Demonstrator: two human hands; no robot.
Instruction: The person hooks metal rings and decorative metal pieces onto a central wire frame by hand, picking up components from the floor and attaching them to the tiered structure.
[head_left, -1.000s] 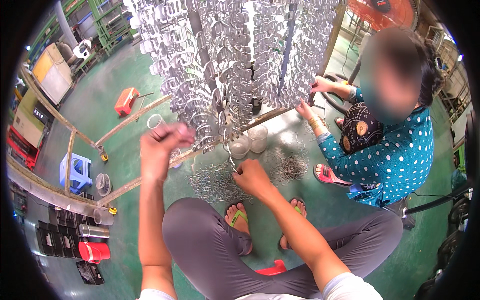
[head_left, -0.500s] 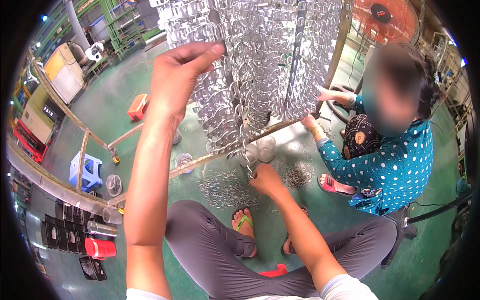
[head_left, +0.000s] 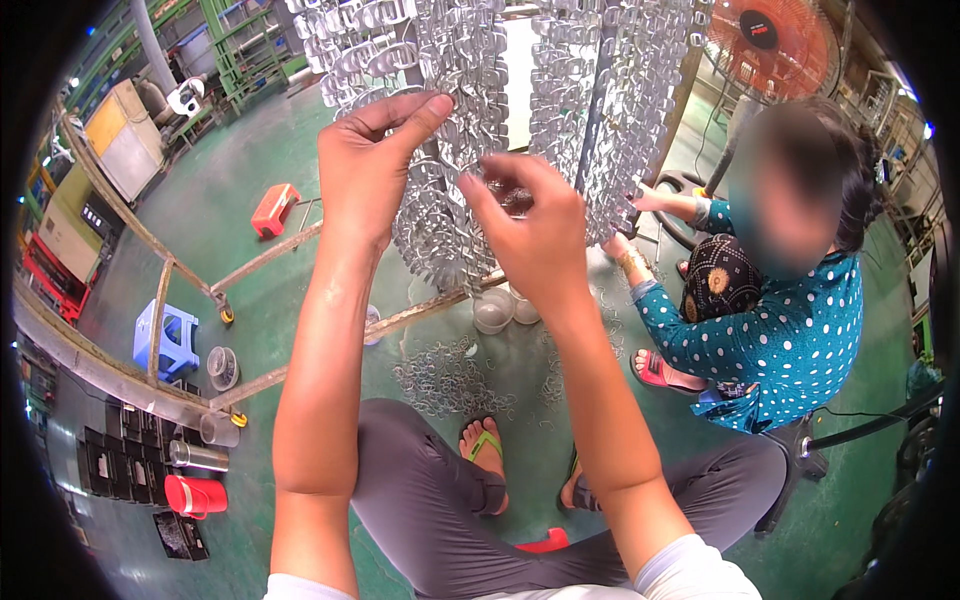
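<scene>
In front of me hang dense rows of shiny, curved metal pieces [head_left: 465, 50], looking like small hooks or clips. My left hand [head_left: 365, 165] is raised against the left rows, thumb and forefinger pinched together; whatever lies between them is too small to make out. Beside it, lower and to the right, my right hand [head_left: 545, 225] reaches up to the same rows. Its thumb and forefinger are curved with a gap between their tips, and I see nothing held there. Loose metal pieces [head_left: 450, 378] lie scattered on the floor below.
At the right a seated person in a dotted teal top [head_left: 775, 320] touches the right rows. Clear round containers [head_left: 492, 312] stand under the rack's wooden bar [head_left: 425, 312]. A blue stool [head_left: 168, 335], a red stool [head_left: 275, 210] and an orange fan [head_left: 775, 45] are around.
My right hand has risen from the lower end of a hanging strand to beside my left hand. The left hand has shifted slightly right, still pinched. The hanging rows have swung or turned.
</scene>
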